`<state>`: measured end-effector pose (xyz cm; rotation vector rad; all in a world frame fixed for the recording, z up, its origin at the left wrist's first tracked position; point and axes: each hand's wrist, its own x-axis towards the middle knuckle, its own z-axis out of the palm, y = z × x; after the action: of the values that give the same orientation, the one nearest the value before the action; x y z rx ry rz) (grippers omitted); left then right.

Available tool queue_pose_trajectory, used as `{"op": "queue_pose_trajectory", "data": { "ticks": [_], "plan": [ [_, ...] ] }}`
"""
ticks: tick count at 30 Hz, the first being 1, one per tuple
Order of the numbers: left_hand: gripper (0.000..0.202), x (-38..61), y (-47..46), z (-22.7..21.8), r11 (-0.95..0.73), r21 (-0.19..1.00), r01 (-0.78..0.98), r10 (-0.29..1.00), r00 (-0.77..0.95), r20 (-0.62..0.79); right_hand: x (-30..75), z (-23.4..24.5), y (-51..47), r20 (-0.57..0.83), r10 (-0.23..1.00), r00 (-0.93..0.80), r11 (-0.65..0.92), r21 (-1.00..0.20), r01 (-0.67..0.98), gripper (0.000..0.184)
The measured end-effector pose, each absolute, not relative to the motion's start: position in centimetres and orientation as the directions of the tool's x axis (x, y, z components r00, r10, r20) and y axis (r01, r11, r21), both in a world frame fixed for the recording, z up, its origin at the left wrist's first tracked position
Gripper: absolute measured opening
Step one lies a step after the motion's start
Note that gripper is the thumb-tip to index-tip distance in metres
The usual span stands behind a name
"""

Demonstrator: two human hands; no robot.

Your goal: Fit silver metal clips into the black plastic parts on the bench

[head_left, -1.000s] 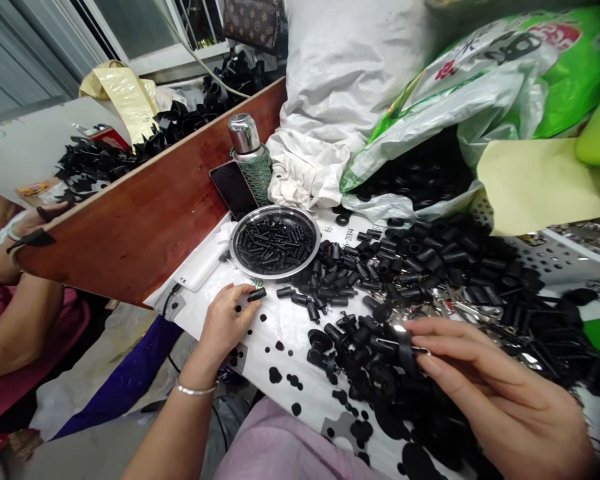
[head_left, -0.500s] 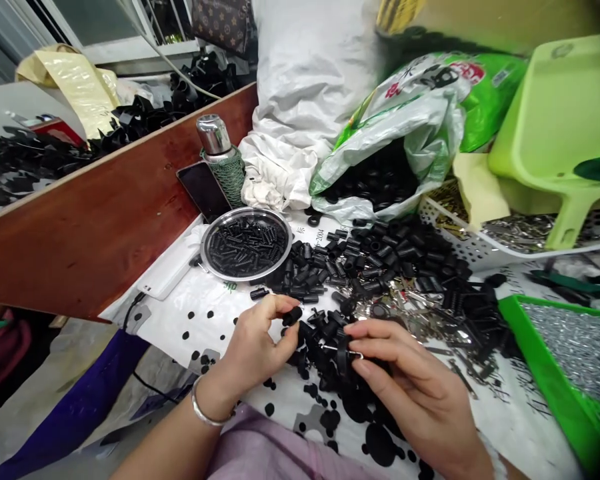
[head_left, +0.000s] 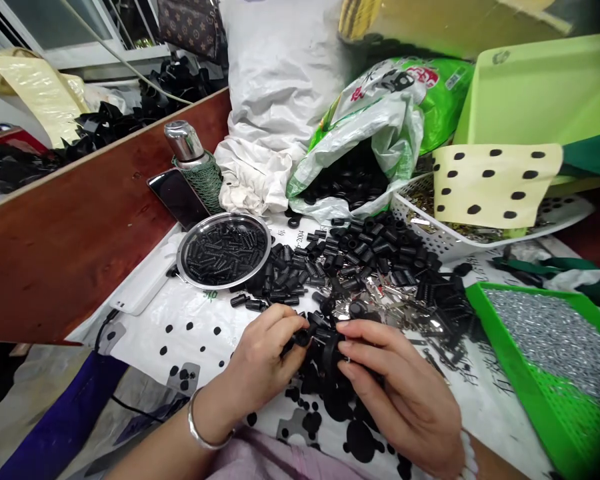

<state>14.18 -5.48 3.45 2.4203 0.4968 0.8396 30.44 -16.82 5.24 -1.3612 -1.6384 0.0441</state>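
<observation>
My left hand point(head_left: 265, 353) is closed in a pinch on a small black plastic sleeve point(head_left: 301, 337), its round hollow end turned toward the right. Close beside it, the fingertips of my right hand point(head_left: 405, 393) grip a black round part point(head_left: 331, 353) with a thin metal piece at it, mostly covered by the fingers. A narrow gap lies between the two parts; whether the metal piece touches the sleeve I cannot make out. Under and behind both hands spreads a heap of black sleeves point(head_left: 375, 243) mixed with flat metal pieces point(head_left: 393, 300).
A steel bowl point(head_left: 180, 257) holds black springs. Behind it stand a phone point(head_left: 177, 199) and a thermos point(head_left: 185, 141). An open bag point(head_left: 400, 127) contains black round parts. On the right are a white basket point(head_left: 433, 230), a spotted yellow sheet point(head_left: 497, 183) and a green tray point(head_left: 515, 363) of metal bits.
My hands have come closer together, bringing the sleeve near the round part. The view has shifted to the right. The yellow sheet now shows its spotted face over the basket.
</observation>
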Motion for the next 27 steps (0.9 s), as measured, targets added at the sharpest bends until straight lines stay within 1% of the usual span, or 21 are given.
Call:
{"op": "queue_pose_trajectory", "data": {
  "ticks": [4,8,10,13,16,19,23,25,27],
  "plan": [
    [0.028,14.4,-6.1,4.0,-0.787,0.601,0.144,0.474,0.765,0.437,30.2,4.9,-16.7,0.628,0.778,0.023,0.402,-0.526,0.749,0.021],
    [0.029,14.4,-6.6,4.9,-0.784,0.601,0.155,0.442,0.819,0.366,30.2,4.8,-16.6,0.613,0.790,-0.002,0.424,-0.543,0.725,0.023],
    [0.027,14.4,-6.7,5.2,-0.791,0.594,0.148,0.417,0.840,0.347,30.3,5.1,-16.5,0.604,0.797,0.026,0.432,-0.599,0.674,0.022],
    [0.021,14.7,-6.6,5.2,-0.798,0.590,0.125,0.395,0.848,0.354,30.6,5.6,-16.3,0.569,0.816,0.104,0.426,-0.713,0.557,0.018],
    [0.015,15.2,-6.4,5.0,-0.800,0.589,0.111,0.387,0.846,0.367,31.2,5.7,-16.2,0.547,0.825,0.144,0.419,-0.761,0.495,0.016],
    [0.011,15.6,-6.5,5.0,-0.790,0.596,0.141,0.409,0.846,0.342,31.8,5.6,-16.1,0.547,0.828,0.128,0.427,-0.761,0.489,0.017],
    [0.016,15.5,-7.0,5.2,-0.723,0.661,0.199,0.497,0.814,0.299,32.4,5.3,-16.1,0.558,0.825,0.084,0.450,-0.740,0.500,0.019],
    [0.018,15.2,-7.5,5.3,-0.685,0.699,0.202,0.534,0.792,0.294,32.3,5.2,-16.3,0.589,0.807,0.055,0.479,-0.705,0.523,0.021],
    [0.020,14.6,-8.0,5.3,-0.657,0.732,0.179,0.545,0.784,0.297,32.0,5.3,-16.6,0.622,0.783,0.011,0.512,-0.655,0.556,0.023]
  ]
}}
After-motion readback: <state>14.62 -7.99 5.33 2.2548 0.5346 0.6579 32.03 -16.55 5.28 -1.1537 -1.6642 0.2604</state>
